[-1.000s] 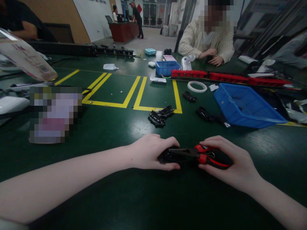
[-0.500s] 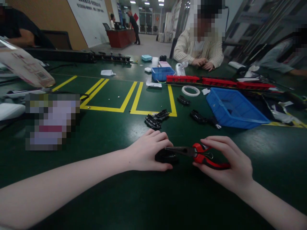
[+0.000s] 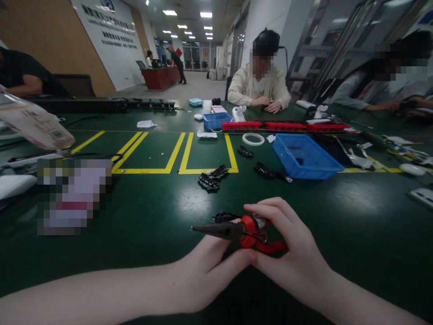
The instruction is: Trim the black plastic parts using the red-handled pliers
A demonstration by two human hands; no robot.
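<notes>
Red-handled needle-nose pliers are in my right hand, which is closed around the grips. Their dark jaws point left and lie across the front of my left hand. My left hand is closed on a small black plastic part, seen just behind the jaws; the fingers and the lower side of the part are mostly hidden. The thumb of my left hand reaches close to my right hand under the pliers. Farther off, a pair of similar black parts lies on the green table.
More black parts lie beside a blue bin. A tape roll, a smaller blue bin and red strips sit farther back. At left are a blurred-out object and a plastic bag. Co-workers sit across the table.
My hands have come closer together, with the right moving left along with the pliers. The plier jaws now pass in front of the black part and my left hand. The camera view has tilted up.
</notes>
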